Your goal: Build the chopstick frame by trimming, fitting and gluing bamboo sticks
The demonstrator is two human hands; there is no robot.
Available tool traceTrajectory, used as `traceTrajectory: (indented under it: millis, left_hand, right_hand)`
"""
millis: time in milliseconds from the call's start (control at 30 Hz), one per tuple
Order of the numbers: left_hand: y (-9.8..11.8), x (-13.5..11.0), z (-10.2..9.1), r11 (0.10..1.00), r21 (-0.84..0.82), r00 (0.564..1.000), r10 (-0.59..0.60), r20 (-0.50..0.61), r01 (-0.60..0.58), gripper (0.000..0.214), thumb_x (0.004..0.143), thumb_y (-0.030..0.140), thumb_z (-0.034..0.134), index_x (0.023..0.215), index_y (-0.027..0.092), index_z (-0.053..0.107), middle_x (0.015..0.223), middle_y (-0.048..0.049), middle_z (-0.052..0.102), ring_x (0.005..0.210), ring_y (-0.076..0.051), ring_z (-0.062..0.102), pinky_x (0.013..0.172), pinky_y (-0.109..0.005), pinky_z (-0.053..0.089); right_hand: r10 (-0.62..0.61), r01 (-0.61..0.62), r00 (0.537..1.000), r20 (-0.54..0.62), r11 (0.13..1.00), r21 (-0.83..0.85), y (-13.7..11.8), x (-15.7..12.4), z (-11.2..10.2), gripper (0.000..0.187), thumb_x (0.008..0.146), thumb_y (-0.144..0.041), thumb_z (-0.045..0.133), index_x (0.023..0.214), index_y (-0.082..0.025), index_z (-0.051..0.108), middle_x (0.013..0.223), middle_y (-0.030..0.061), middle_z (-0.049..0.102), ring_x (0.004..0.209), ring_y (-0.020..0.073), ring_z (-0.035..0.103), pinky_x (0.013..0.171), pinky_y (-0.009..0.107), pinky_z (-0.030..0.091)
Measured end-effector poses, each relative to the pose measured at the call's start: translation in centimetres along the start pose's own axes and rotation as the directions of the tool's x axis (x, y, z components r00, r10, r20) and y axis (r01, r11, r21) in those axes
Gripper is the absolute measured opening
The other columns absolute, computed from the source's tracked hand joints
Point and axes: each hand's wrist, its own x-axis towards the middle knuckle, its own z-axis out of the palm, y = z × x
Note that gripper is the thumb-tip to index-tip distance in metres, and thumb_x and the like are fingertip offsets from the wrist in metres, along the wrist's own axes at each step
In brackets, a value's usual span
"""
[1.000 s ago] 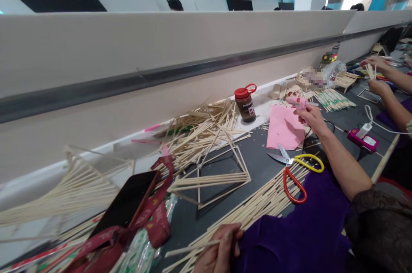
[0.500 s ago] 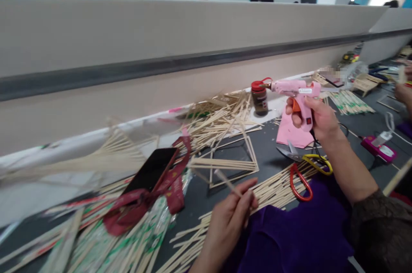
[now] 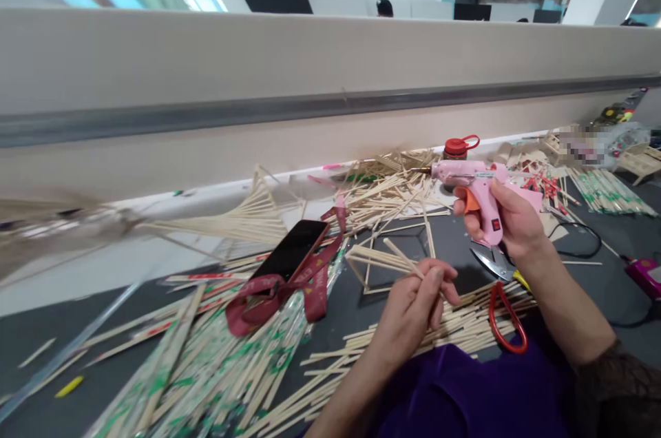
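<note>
My right hand (image 3: 509, 217) is wrapped round the handle of a pink hot glue gun (image 3: 467, 180), its nozzle pointing left over a pile of loose sticks. Between the fingertips of my left hand (image 3: 421, 300) is a short wooden stick (image 3: 400, 253), slanting up and to the left. Just behind it, a small frame of glued sticks (image 3: 372, 257) stands on the dark table, partly hidden by the left hand. Scissors (image 3: 509, 328) with one red and one yellow handle lie below the glue gun, over a bundle of bare sticks (image 3: 356, 341).
A black phone (image 3: 292, 248) with a red lanyard (image 3: 315, 297) rests on wrapped chopsticks (image 3: 222, 362). A red-lidded jar (image 3: 457, 149) stands behind the glue gun. A fan-shaped stick model (image 3: 242, 214) is by the partition (image 3: 258, 59). A magenta device (image 3: 645, 276) lies at right.
The view has swung left, so the table contents appear farther right. The glue gun has come lower, now partly in front of the jar. Both hands keep their holds.
</note>
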Motion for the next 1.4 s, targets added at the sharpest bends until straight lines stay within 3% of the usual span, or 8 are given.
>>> traceTrajectory:
  millis: [233,367,467,667,833,1200,1400]
  left_hand:
    - [-0.6,0.0,0.3,0.993,-0.043,0.993,-0.106,0.048,0.109,0.057,0.081,0.068,0.051,0.092,0.012,0.056,0.065,-0.0017,0.064,0.038,-0.005,0.042,0.041,-0.020,0.025]
    - [-0.7,0.1,0.2,0.992,-0.051,0.993,-0.110,0.052,0.112,0.058,0.079,0.069,0.052,0.091,0.012,0.056,0.065,-0.0018,0.064,0.037,-0.005,0.041,0.040,-0.019,0.025]
    - [-0.8,0.2,0.2,0.992,-0.058,0.993,-0.107,0.045,0.109,0.058,0.079,0.069,0.052,0.091,0.013,0.057,0.063,-0.0019,0.064,0.036,-0.006,0.041,0.040,-0.020,0.025]
    - [-1.2,0.4,0.1,0.993,-0.064,0.995,-0.093,0.027,0.094,0.057,0.080,0.068,0.052,0.090,0.012,0.057,0.063,-0.0023,0.065,0.036,-0.005,0.041,0.039,-0.020,0.026]
    - [-1.7,0.4,0.1,0.994,-0.055,0.995,-0.093,0.030,0.094,0.057,0.081,0.068,0.051,0.091,0.013,0.057,0.062,-0.0018,0.064,0.036,-0.005,0.042,0.040,-0.020,0.026]
    - [-2.0,0.4,-0.1,0.994,-0.050,0.994,-0.089,0.059,0.092,0.049,0.084,0.062,0.051,0.092,0.014,0.055,0.064,-0.0017,0.065,0.036,-0.005,0.041,0.039,-0.019,0.023]
    - [-1.6,0.2,0.0,0.995,-0.056,0.996,-0.082,0.032,0.084,0.045,0.087,0.058,0.048,0.093,0.014,0.055,0.062,-0.0011,0.065,0.036,-0.005,0.040,0.039,-0.020,0.025]
  right_hand:
    - [0.026,-0.023,0.998,-0.052,0.998,0.054,1.1,1.2,-0.8,0.041,0.089,-0.051,0.046,0.092,-0.013,0.063,0.078,0.0073,0.069,0.050,0.0094,0.058,0.042,0.019,0.046]
    - [0.027,-0.024,0.998,-0.065,0.999,0.043,1.5,1.2,-0.8,0.029,0.073,-0.033,0.066,0.094,-0.013,0.065,0.083,0.0064,0.071,0.059,0.0099,0.061,0.051,0.019,0.052]
    - [-0.002,0.003,0.999,-0.039,1.000,0.013,1.6,0.8,-0.6,0.041,0.059,-0.015,0.072,0.100,-0.016,0.066,0.099,0.0051,0.071,0.076,0.0108,0.065,0.067,0.020,0.056]
    - [0.011,-0.011,1.000,-0.002,1.000,-0.018,2.0,0.8,-0.7,0.046,0.057,-0.011,0.075,0.102,-0.018,0.067,0.106,0.0040,0.069,0.089,0.0118,0.065,0.080,0.023,0.056]
    - [0.063,-0.063,0.998,0.005,0.997,-0.040,2.2,0.9,-0.3,0.039,0.059,-0.010,0.070,0.097,-0.016,0.068,0.100,0.0047,0.071,0.087,0.0141,0.068,0.077,0.025,0.058]
    - [0.004,-0.008,0.999,-0.042,0.995,-0.102,2.5,0.6,0.0,0.037,0.063,-0.012,0.066,0.100,-0.016,0.066,0.098,0.0056,0.071,0.081,0.0141,0.068,0.070,0.026,0.058]
    - [-0.051,0.046,0.998,-0.038,0.992,-0.116,2.5,0.7,-0.5,0.027,0.074,-0.032,0.067,0.095,-0.015,0.066,0.088,0.0059,0.072,0.064,0.0104,0.063,0.057,0.021,0.052]
